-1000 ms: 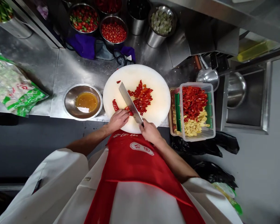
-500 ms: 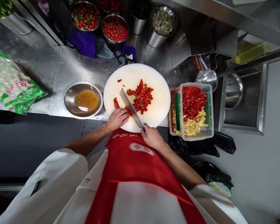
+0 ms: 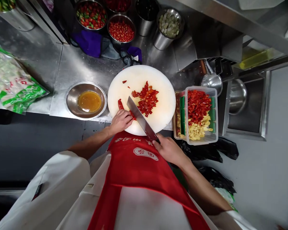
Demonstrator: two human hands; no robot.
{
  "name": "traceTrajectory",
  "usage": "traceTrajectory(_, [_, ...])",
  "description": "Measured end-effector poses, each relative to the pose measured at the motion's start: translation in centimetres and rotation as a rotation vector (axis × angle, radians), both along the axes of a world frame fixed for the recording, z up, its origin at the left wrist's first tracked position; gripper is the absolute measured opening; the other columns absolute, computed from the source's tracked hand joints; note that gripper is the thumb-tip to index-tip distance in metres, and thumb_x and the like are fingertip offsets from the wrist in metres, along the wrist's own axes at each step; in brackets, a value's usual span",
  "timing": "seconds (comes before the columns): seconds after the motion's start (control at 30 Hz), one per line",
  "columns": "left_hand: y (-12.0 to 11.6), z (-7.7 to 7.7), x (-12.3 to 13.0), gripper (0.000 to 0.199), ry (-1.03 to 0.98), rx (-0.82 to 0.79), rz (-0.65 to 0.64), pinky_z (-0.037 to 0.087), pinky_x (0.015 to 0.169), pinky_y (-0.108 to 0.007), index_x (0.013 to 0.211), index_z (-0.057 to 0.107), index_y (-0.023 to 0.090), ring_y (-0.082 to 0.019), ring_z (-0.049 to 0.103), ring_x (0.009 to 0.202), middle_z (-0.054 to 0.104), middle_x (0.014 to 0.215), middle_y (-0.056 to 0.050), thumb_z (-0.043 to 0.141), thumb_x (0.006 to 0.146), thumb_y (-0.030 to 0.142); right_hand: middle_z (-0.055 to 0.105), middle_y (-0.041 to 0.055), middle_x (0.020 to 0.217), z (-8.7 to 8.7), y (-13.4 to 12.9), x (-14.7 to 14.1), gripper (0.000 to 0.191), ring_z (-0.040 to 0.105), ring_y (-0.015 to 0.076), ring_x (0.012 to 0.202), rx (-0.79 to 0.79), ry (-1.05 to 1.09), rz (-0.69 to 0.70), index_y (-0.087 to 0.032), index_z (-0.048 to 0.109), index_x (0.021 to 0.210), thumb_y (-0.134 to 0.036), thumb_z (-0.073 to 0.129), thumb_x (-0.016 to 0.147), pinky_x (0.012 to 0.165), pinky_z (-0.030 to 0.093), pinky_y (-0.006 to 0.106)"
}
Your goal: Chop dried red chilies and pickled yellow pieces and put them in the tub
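A round white cutting board (image 3: 162,111) lies at the counter's front edge. My right hand (image 3: 166,147) is closed on the handle of a knife (image 3: 144,123), whose broad blade slants up and left across the board. Just left of the blade, my left hand (image 3: 121,121) presses red chili (image 3: 133,115) onto the board with bent fingers. Another red chili piece (image 3: 120,104) lies above that hand. Right of the blade is a pile of chopped red chili (image 3: 147,99). Two small red bits sit near the board's upper left.
A metal bowl of yellow-brown liquid (image 3: 70,101) stands left of the board. On the right is a clear container (image 3: 214,139) with chopped chili and pale slices. Metal pots (image 3: 161,41) and a purple cloth (image 3: 90,43) are behind; a plastic bag (image 3: 16,81) lies far left.
My right hand has moved right and down with the knife, and the blade has shifted the same way. My left hand remains on the chili. The view has shifted slightly.
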State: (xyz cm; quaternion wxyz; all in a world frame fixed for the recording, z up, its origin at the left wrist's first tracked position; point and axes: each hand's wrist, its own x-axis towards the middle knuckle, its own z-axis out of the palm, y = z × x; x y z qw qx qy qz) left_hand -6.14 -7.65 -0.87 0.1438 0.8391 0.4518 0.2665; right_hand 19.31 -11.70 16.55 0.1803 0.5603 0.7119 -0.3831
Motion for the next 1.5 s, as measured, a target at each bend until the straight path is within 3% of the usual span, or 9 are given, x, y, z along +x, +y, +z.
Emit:
traceTrajectory(0.1, [0.2, -0.1, 0.1, 0.017, 0.002, -0.018, -0.037, 0.047, 0.091, -0.040, 0.095, 0.069, 0.020, -0.021, 0.057, 0.095, 0.066, 0.101, -0.007, 0.054, 0.095, 0.028, 0.073, 0.0096, 0.094, -2.3, 0.0, -1.4, 0.025, 0.069, 0.0234, 0.089, -0.022, -0.051, -0.002, -0.017, 0.055, 0.115, -0.031, 0.040, 0.101, 0.072, 0.037, 0.028])
traceTrajectory(0.27, [0.5, 0.5, -0.2, 0.019, 0.015, -0.039, -0.091, 0.048, 0.094, -0.040, 0.097, 0.069, 0.019, -0.021, 0.057, 0.098, 0.067, 0.104, -0.007, 0.052, 0.096, 0.028, 0.073, 0.0112, 0.097, -6.5, 2.6, -4.6, 0.025, 0.067, 0.0239, 0.087, 0.082, -0.040, -0.034, -0.017, 0.056, 0.115, -0.032, 0.040, 0.101, 0.071, 0.038, 0.028])
traceTrajectory(0.4, [0.3, 0.9, -1.1, 0.020, 0.022, -0.081, -0.124, 0.045, 0.101, -0.044, 0.102, 0.069, 0.021, -0.022, 0.057, 0.103, 0.066, 0.108, -0.008, 0.052, 0.095, 0.027, 0.073, 0.0091, 0.093, -5.3, 3.2, -3.4, 0.022, 0.066, 0.0235, 0.086, 0.119, 0.006, -0.070, -0.019, 0.057, 0.108, -0.033, 0.042, 0.099, 0.068, 0.036, 0.027])
traceTrajectory(0.57, [0.9, 1.1, -2.9, 0.018, 0.014, -0.064, -0.005, 0.037, 0.111, -0.049, 0.098, 0.070, 0.024, -0.023, 0.056, 0.113, 0.066, 0.110, -0.006, 0.055, 0.092, 0.031, 0.073, 0.0074, 0.089, -2.0, 0.7, -1.4, 0.024, 0.066, 0.0225, 0.086, 0.082, 0.051, -0.080, -0.019, 0.057, 0.109, -0.035, 0.041, 0.100, 0.068, 0.035, 0.027])
traceTrajectory(0.67, [1.8, 1.4, -4.1, 0.021, 0.050, -0.065, 0.025, 0.034, 0.111, -0.051, 0.099, 0.071, 0.023, -0.026, 0.054, 0.118, 0.066, 0.114, -0.007, 0.056, 0.090, 0.034, 0.072, 0.0073, 0.088, -1.4, -0.4, -1.3, 0.022, 0.067, 0.0218, 0.083, 0.014, 0.029, -0.057, -0.019, 0.057, 0.107, -0.033, 0.042, 0.100, 0.067, 0.034, 0.027])
traceTrajectory(0.8, [2.2, 1.5, -5.2, 0.027, 0.120, -0.076, -0.035, 0.036, 0.107, -0.051, 0.109, 0.070, 0.024, -0.029, 0.052, 0.121, 0.065, 0.120, -0.007, 0.054, 0.091, 0.035, 0.073, 0.0108, 0.094, -2.2, -0.9, -2.1, 0.022, 0.068, 0.0233, 0.087, 0.010, -0.038, -0.039, -0.017, 0.056, 0.109, -0.032, 0.043, 0.100, 0.069, 0.035, 0.028])
traceTrajectory(1.03, [1.9, 1.2, -5.5, 0.028, 0.147, -0.096, -0.038, 0.039, 0.095, -0.049, 0.116, 0.069, 0.026, -0.030, 0.052, 0.114, 0.065, 0.120, -0.008, 0.053, 0.093, 0.032, 0.073, 0.0126, 0.096, -5.9, 0.5, -5.9, 0.027, 0.069, 0.0249, 0.088, 0.057, -0.100, -0.062, -0.016, 0.053, 0.118, -0.031, 0.038, 0.102, 0.072, 0.040, 0.029])
traceTrajectory(1.27, [3.4, 2.6, -4.6, 0.028, 0.227, -0.063, 0.109, 0.040, 0.092, -0.051, 0.094, 0.071, 0.018, -0.031, 0.053, 0.099, 0.062, 0.096, -0.013, 0.051, 0.093, 0.039, 0.072, 0.0127, 0.095, -5.2, 1.2, -5.2, 0.023, 0.069, 0.0258, 0.085, 0.069, -0.052, -0.025, -0.018, 0.054, 0.112, -0.032, 0.039, 0.101, 0.068, 0.040, 0.030])
traceTrajectory(1.5, [1.3, 2.4, -3.3, 0.054, 0.222, -0.054, -0.006, 0.040, 0.094, -0.049, 0.122, 0.063, 0.021, -0.033, 0.052, 0.107, 0.060, 0.118, -0.014, 0.061, 0.084, 0.059, 0.072, 0.0125, 0.100, -6.9, 2.3, -5.9, 0.025, 0.067, 0.0263, 0.091, 0.165, -0.010, -0.065, -0.019, 0.055, 0.113, -0.034, 0.041, 0.100, 0.071, 0.039, 0.029])
